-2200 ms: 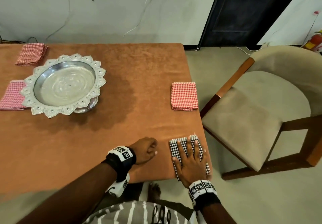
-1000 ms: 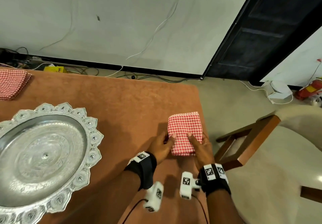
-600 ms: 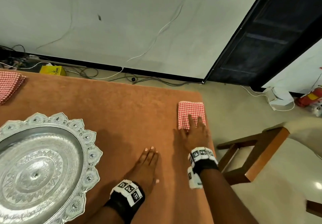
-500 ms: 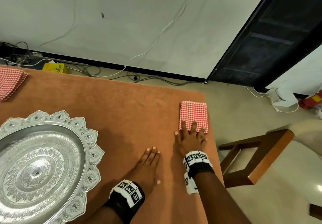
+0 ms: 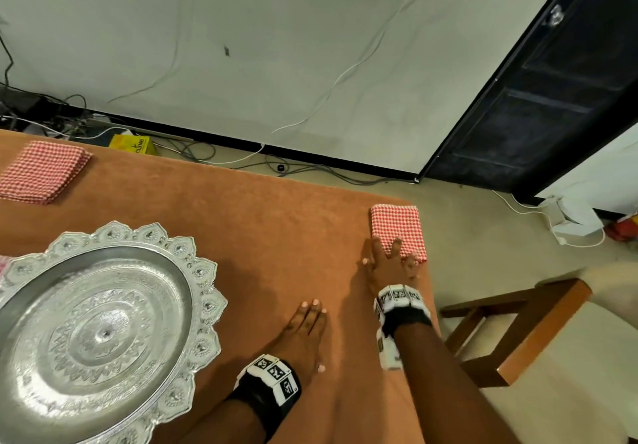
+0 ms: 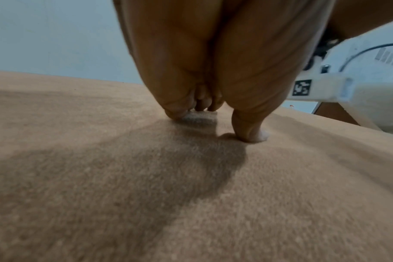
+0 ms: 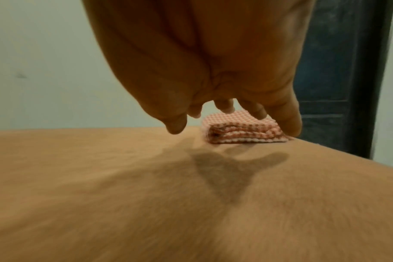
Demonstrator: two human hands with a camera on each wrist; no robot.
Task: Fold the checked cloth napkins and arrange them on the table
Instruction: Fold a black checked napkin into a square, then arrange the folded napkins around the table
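Note:
A folded red checked napkin (image 5: 397, 228) lies at the far right corner of the brown table (image 5: 269, 222). My right hand (image 5: 390, 264) hovers with straight, spread fingers over its near edge; in the right wrist view the fingertips (image 7: 257, 110) hang just above the napkin (image 7: 242, 132) and hold nothing. My left hand (image 5: 305, 329) lies flat on the tablecloth to the left of it, fingers straight; its fingertips (image 6: 250, 134) press the cloth in the left wrist view. Another folded red checked napkin (image 5: 41, 171) sits at the far left.
A large ornate silver bowl (image 5: 93, 333) fills the near left of the table. A wooden chair (image 5: 518, 326) stands just past the table's right edge. Cables and a yellow box (image 5: 133, 145) lie on the floor by the wall; a dark door (image 5: 552, 81) is at the right.
Both hands let go of the red napkin after sliding it toward the far right corner. The right hand has drawn back slightly and lifted; the left rests flat on the table.

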